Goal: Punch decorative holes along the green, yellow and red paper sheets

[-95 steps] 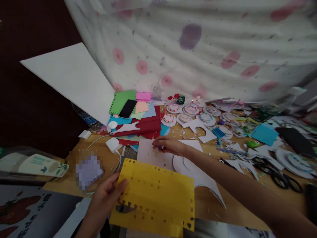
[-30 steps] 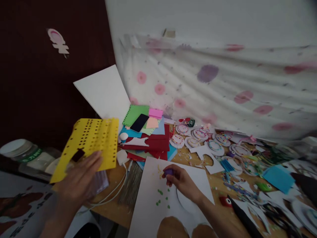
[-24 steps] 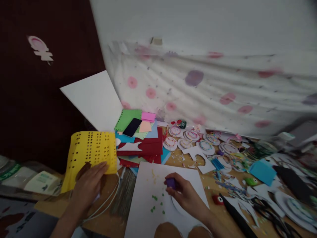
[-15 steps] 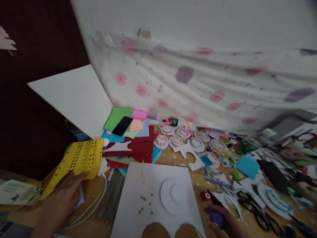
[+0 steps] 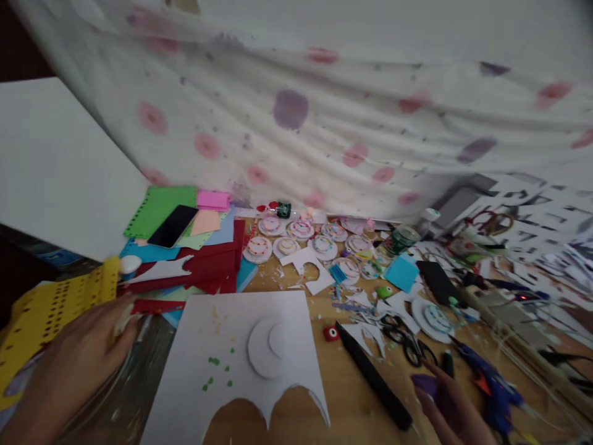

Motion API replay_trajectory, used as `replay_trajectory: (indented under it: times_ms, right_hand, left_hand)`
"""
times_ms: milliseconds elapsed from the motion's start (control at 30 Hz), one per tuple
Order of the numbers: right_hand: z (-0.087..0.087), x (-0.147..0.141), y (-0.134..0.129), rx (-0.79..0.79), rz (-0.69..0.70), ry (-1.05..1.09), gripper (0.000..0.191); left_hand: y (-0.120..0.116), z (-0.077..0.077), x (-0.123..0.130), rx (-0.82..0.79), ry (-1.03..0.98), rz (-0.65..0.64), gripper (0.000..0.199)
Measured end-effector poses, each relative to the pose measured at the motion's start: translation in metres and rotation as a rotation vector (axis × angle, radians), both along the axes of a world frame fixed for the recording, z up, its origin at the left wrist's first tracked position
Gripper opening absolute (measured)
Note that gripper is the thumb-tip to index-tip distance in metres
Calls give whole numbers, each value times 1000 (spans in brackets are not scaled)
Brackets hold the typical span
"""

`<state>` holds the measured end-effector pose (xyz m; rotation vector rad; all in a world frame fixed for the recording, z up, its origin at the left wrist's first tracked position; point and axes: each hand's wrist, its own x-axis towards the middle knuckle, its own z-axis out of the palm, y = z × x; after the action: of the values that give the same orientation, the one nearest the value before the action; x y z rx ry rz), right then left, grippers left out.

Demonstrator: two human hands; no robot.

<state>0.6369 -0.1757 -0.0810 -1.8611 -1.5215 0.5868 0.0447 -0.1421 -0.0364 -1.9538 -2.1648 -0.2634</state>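
My left hand (image 5: pixel 86 355), fingers curled, is beside the punched yellow paper (image 5: pixel 69 296); a small pale piece shows at its fingertips, too blurred to name. At lower right my right hand (image 5: pixel 456 405) is closed around a small purple craft punch (image 5: pixel 424 384), partly hidden by the fingers. Between the hands lies a white sheet (image 5: pixel 194 364) with scalloped cut-outs along its near edge. On it are a round white disc (image 5: pixel 264 355) with a smaller one on top, small green pieces (image 5: pixel 210 380) and yellow bits (image 5: pixel 217 318). A black pen-shaped tool (image 5: pixel 375 377) lies left of my right hand.
Behind stand several decorated paper discs (image 5: pixel 287 246). Scissors (image 5: pixel 412 346), a red punch (image 5: pixel 330 334), a green punch (image 5: pixel 383 292) and a blue glue gun (image 5: pixel 491 377) lie to the right. A phone (image 5: pixel 173 225) rests on coloured papers at left; a power strip (image 5: pixel 509 327) runs along the right.
The view has turned right. My left hand has moved forward from the yellow paper's near edge. My right hand, still with the purple punch, has shifted right, away from the black tool.
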Motion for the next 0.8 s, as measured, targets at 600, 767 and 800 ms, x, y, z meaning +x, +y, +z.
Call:
replay_trajectory:
  times_ms: [600, 767, 800]
  right_hand:
    - [-36, -4, 34, 380, -1, -559, 45]
    - [22, -83, 39, 411, 228, -247, 27]
    - [29, -103, 44, 370, 274, -124, 24]
  left_hand:
    - [109, -30, 49, -261, -153, -462, 43]
    - [115, -24, 52, -204, -136, -396, 38]
    - [114, -25, 52, -217, -134, -426, 38]
